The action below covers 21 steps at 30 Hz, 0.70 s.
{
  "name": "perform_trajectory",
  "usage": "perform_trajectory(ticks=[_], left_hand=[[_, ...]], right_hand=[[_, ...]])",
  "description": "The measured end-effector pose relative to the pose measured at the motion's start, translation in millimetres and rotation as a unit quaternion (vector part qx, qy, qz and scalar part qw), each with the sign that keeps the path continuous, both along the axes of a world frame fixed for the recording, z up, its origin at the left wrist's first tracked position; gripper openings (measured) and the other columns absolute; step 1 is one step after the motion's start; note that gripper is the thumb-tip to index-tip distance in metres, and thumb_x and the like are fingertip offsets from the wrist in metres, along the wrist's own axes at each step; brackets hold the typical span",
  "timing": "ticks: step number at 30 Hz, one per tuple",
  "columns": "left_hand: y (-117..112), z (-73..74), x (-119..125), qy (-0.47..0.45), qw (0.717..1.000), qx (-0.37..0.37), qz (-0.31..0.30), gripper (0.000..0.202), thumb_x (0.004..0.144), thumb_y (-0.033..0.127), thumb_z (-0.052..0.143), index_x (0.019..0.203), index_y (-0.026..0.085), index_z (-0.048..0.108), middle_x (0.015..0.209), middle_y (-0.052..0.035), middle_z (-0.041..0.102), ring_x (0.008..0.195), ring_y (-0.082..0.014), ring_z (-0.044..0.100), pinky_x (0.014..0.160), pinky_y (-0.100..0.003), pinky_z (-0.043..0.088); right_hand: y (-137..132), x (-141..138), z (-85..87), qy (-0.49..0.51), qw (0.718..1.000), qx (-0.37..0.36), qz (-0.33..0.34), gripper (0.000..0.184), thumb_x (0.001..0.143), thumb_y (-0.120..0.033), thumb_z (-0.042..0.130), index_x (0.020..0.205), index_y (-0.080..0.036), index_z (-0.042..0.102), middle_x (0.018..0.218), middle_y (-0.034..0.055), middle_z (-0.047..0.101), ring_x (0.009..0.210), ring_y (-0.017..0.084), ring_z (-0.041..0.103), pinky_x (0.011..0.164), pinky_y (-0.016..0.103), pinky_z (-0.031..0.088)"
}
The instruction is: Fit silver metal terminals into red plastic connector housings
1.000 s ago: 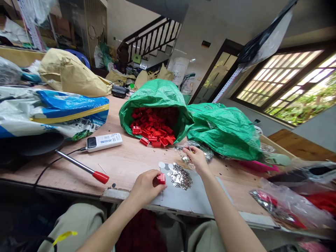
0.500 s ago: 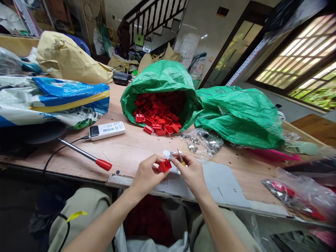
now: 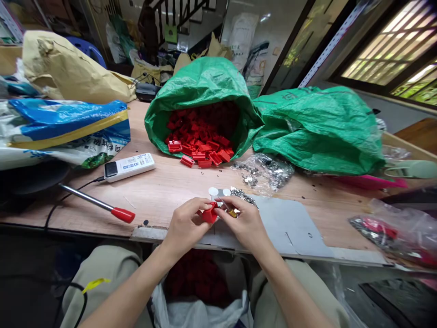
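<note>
1. Right hand (image 3: 245,224) has been brought back from the metal-piece pile (image 3: 243,196) to the left hand (image 3: 186,226), at lower centre.
2. Red clip (image 3: 209,214) is pinched in the left hand. Small tool (image 3: 232,212) is gripped in the right, its tip set at the clip.
3. Work on the clip is judged under way.

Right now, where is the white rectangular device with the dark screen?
Head view, left of centre on the wooden table: the white device lies between the blue-and-white sack and the red-handled metal rod.

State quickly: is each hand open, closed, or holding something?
Left hand: fingers closed on a small red plastic piece.
Right hand: fingers closed on a thin metal tool.
</note>
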State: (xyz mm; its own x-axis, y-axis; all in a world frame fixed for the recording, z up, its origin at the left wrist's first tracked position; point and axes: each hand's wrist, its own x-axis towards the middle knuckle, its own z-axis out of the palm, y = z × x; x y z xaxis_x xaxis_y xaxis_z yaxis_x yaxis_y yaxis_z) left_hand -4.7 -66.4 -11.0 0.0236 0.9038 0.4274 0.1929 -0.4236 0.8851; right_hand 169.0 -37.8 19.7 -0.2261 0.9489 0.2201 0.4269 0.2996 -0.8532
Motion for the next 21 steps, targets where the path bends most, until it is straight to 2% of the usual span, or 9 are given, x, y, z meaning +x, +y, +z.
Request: perform_trajectory(ticks=[2,4,5,7,9,11,14,17,21], left_hand=[[-1.5,-0.3,-0.7,0.009,0.999,0.033,-0.013,0.014,0.084,0.012,0.066,0.094,0.020,0.067,0.110,-0.0072,0.073,0.105,-0.0193,0.069,0.086,-0.031,0.061],[-2.9,-1.0,-1.0,0.004,0.999,0.046,-0.026,0.015,0.083,0.011,0.066,0.095,0.021,0.066,0.111,-0.0080,0.073,0.107,-0.0203,0.069,0.085,-0.032,0.062],[-3.5,-1.3,-1.0,-0.004,0.999,0.040,-0.031,0.015,0.083,0.012,0.067,0.095,0.021,0.066,0.112,-0.0088,0.073,0.109,-0.0211,0.069,0.082,-0.031,0.063],[-4.0,-1.3,-0.3,-0.035,0.999,0.004,-0.029,0.014,0.083,0.016,0.070,0.096,0.020,0.067,0.115,-0.0103,0.072,0.108,-0.0225,0.069,0.073,-0.028,0.065],[-3.9,-0.1,0.9,-0.075,0.996,-0.037,-0.014,0.015,0.081,0.022,0.073,0.095,0.020,0.067,0.116,-0.0107,0.071,0.103,-0.0223,0.070,0.065,-0.026,0.065],[-3.4,1.8,2.1,-0.102,0.993,-0.061,-0.001,0.018,0.079,0.025,0.076,0.094,0.019,0.068,0.113,-0.0099,0.071,0.096,-0.0208,0.072,0.064,-0.026,0.065],[-3.1,3.0,3.0,-0.103,0.993,-0.064,0.008,0.019,0.078,0.027,0.077,0.093,0.018,0.069,0.110,-0.0096,0.072,0.094,-0.0202,0.072,0.064,-0.026,0.065],[-3.6,0.5,2.6,-0.079,0.996,-0.042,0.005,0.016,0.080,0.023,0.074,0.095,0.019,0.070,0.115,-0.0106,0.071,0.101,-0.0215,0.070,0.063,-0.024,0.065],[-4.1,-1.9,1.6,-0.056,0.998,-0.019,0.001,0.015,0.082,0.019,0.071,0.096,0.020,0.069,0.115,-0.0095,0.071,0.105,-0.0217,0.069,0.066,-0.024,0.065]], right_hand=[[2.9,3.1,1.6,0.067,0.989,-0.129,0.009,0.034,0.075,-0.039,0.080,0.105,-0.022,0.073,0.084,0.0025,0.067,0.066,0.016,0.056,0.061,0.028,0.046],[4.2,5.7,4.2,0.135,0.948,-0.285,0.034,0.049,0.068,-0.044,0.086,0.108,-0.022,0.070,0.075,-0.0020,0.059,0.052,0.008,0.041,0.044,0.020,0.031],[4.2,6.6,5.8,0.164,0.922,-0.347,0.050,0.052,0.066,-0.045,0.088,0.108,-0.022,0.068,0.070,-0.0041,0.054,0.049,0.006,0.033,0.040,0.018,0.021],[3.2,8.1,9.6,0.210,0.883,-0.411,0.082,0.053,0.064,-0.045,0.090,0.105,-0.021,0.066,0.066,-0.0063,0.048,0.048,0.004,0.027,0.040,0.016,0.010],[1.7,9.7,13.7,0.231,0.873,-0.418,0.098,0.052,0.065,-0.045,0.089,0.104,-0.020,0.066,0.067,-0.0061,0.047,0.048,0.004,0.027,0.040,0.016,0.009],[0.7,11.5,17.2,0.223,0.880,-0.408,0.098,0.051,0.069,-0.047,0.087,0.106,-0.018,0.067,0.064,-0.0060,0.046,0.048,0.004,0.028,0.040,0.017,0.009],[0.4,12.8,19.5,0.188,0.907,-0.369,0.074,0.051,0.071,-0.051,0.083,0.106,-0.017,0.069,0.057,-0.0063,0.045,0.046,0.005,0.028,0.039,0.019,0.010],[0.7,10.9,17.2,0.152,0.936,-0.314,0.049,0.050,0.069,-0.055,0.083,0.099,-0.017,0.070,0.057,-0.0047,0.048,0.046,0.007,0.032,0.040,0.020,0.016],[1.6,8.5,11.8,0.115,0.957,-0.265,0.032,0.049,0.069,-0.058,0.081,0.094,-0.017,0.072,0.054,-0.0049,0.047,0.047,0.008,0.034,0.041,0.021,0.023]])
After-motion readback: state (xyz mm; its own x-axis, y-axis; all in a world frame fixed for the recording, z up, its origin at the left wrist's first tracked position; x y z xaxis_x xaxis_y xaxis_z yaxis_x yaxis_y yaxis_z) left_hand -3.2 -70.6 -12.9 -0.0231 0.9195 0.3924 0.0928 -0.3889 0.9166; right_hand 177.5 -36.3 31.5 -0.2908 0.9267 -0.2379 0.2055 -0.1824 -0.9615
